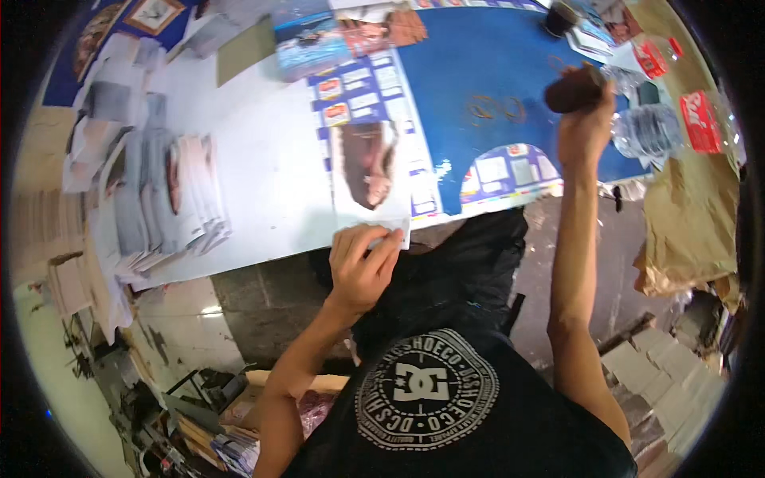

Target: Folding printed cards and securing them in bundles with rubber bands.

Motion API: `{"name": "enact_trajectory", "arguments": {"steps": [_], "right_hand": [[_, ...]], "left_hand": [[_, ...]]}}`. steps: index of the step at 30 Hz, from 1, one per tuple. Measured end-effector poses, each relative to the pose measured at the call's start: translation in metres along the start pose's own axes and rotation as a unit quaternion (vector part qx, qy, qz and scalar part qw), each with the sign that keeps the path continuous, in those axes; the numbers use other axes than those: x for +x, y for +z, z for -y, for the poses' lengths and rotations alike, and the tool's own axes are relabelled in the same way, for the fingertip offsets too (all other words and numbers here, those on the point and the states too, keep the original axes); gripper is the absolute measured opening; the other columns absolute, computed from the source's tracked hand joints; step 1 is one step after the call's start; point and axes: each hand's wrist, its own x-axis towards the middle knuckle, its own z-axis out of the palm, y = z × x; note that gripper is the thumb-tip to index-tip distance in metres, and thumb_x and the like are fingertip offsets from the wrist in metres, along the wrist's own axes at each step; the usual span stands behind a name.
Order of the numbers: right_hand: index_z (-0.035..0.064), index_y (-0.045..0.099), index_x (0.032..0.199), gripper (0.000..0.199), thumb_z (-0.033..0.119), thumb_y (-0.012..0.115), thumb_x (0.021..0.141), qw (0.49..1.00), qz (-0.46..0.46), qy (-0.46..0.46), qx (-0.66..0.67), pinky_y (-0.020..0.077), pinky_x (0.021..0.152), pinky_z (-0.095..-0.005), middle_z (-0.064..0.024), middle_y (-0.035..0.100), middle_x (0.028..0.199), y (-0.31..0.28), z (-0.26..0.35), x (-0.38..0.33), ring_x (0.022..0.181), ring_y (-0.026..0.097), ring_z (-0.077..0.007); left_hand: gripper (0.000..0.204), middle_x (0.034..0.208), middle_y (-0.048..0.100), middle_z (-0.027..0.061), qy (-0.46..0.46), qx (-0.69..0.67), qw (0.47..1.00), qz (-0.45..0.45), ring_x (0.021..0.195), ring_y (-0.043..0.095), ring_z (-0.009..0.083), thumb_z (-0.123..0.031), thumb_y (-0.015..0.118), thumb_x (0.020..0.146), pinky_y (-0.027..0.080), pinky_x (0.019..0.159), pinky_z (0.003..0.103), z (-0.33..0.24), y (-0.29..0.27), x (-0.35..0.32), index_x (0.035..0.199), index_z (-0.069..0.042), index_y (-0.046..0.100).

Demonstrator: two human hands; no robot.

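My left hand (362,267) is at the table's near edge, its fingers curled and pinching the near end of a white-bordered printed sheet (368,163). A picture with dark and skin-toned areas shows on that sheet, blurred. Beneath it runs a strip of purple-and-white printed paper (422,191). Over to the right, my right hand (586,131) grips a dark brown, rounded oblong block (574,89), held over the blue part of the table. Motion blurs the block, so its exact kind is unclear.
Stacks of folded printed sheets (179,187) stand on the table's left. Rubber bands (494,109) lie on the blue surface (454,72). Plastic bottles (647,130) and a dark cup (561,19) sit at the right, near a brown paper bag (689,219). Colourful prints (307,40) lie at the back.
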Motion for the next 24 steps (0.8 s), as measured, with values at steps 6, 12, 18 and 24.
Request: {"name": "enact_trajectory", "arguments": {"steps": [6,12,18,24], "right_hand": [[0.0036,0.058,0.142,0.036,0.009,0.048,0.108,0.966,-0.006,0.003,-0.258,0.05,0.102,-0.0312,-0.0076,0.068,0.125,-0.05,-0.007,0.014,0.112,0.064,-0.0165],[0.0081,0.057,0.146,0.049,0.002,0.05,0.098,0.867,0.069,-0.213,-0.445,0.0427,0.113,-0.0421,-0.0109,0.058,0.142,-0.1,-0.026,0.024,0.131,0.058,-0.023],[0.0049,0.063,0.138,0.044,0.024,0.073,0.099,0.933,0.04,-0.106,-0.342,0.039,0.112,-0.041,-0.0081,0.061,0.138,-0.075,0.005,0.018,0.131,0.056,-0.0228],[0.002,0.061,0.139,0.054,0.021,0.081,0.093,0.917,0.12,-0.26,-0.277,0.0495,0.102,-0.0425,-0.0126,0.066,0.134,0.061,0.039,-0.034,0.122,0.062,-0.024]], "left_hand": [[0.008,0.102,0.073,0.0174,-0.054,0.097,0.941,-0.32,0.088,0.071,0.0287,0.002,0.072,0.093,0.056,0.077,0.038,0.052,-0.097,-0.004,0.099,0.004,0.069],[0.031,0.115,0.071,0.019,-0.069,0.222,0.919,-0.319,0.105,0.071,0.0334,0.015,0.072,0.084,0.058,0.091,0.042,0.126,-0.171,-0.031,0.113,0.005,0.073],[0.026,0.122,0.072,0.0161,-0.259,0.12,0.949,-0.133,0.115,0.067,0.0284,-0.003,0.075,0.092,0.049,0.104,0.039,0.156,-0.158,-0.053,0.118,-0.001,0.074],[0.039,0.134,0.067,0.0146,-0.307,0.145,0.928,-0.152,0.129,0.06,0.0254,-0.008,0.074,0.095,0.044,0.112,0.04,0.113,-0.179,-0.036,0.133,-0.003,0.066]]}}
